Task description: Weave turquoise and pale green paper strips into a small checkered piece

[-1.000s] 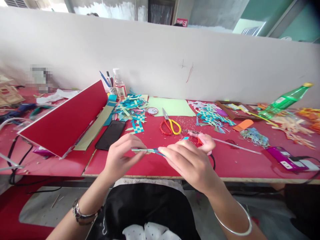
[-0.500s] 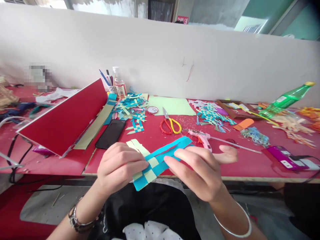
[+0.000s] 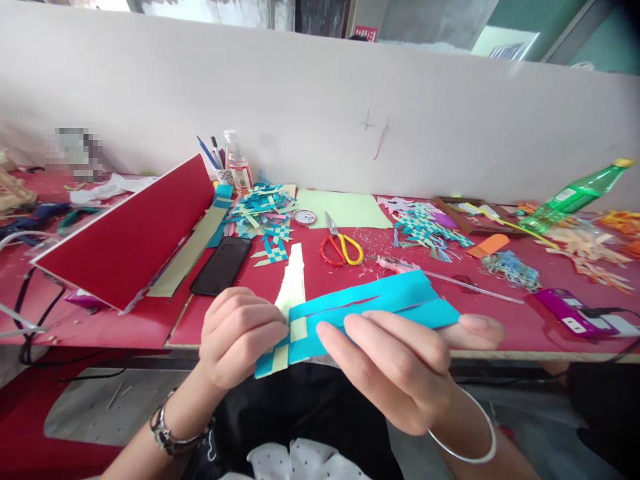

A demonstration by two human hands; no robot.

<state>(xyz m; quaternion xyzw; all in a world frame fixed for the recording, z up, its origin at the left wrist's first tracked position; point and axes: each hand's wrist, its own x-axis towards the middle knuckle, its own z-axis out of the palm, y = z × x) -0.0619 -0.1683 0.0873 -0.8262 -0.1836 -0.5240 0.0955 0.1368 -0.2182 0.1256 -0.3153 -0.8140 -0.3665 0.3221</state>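
Note:
Between my two hands is a piece of woven paper strips (image 3: pixel 370 297), bright blue with pale yellow strips crossing it at the left end. My left hand (image 3: pixel 245 337) is closed, pinching that woven end. Pale yellow strip ends (image 3: pixel 295 270) stick up beside its fingers. My right hand (image 3: pixel 400 360) holds the blue strips from below, its fingers along their lower edge and its thumb out to the right. Narrow slits part the blue strips. Beyond the paper lie scissors (image 3: pixel 342 248) with red and yellow handles and a pink glue gun (image 3: pixel 397 265), partly hidden by the blue paper.
On the red table (image 3: pixel 280 283) are a black phone (image 3: pixel 221 265), a heap of blue and yellow paper strips (image 3: pixel 263 210), a pale green sheet (image 3: pixel 340 209) and a purple box (image 3: pixel 575 313). A red board (image 3: pixel 135 233) leans at left. A green bottle (image 3: pixel 575 197) tilts at right.
The blue strips now lie flatter and reach further right, with the right thumb lower. The pale yellow strips have swung more upright, and fewer yellow squares show.

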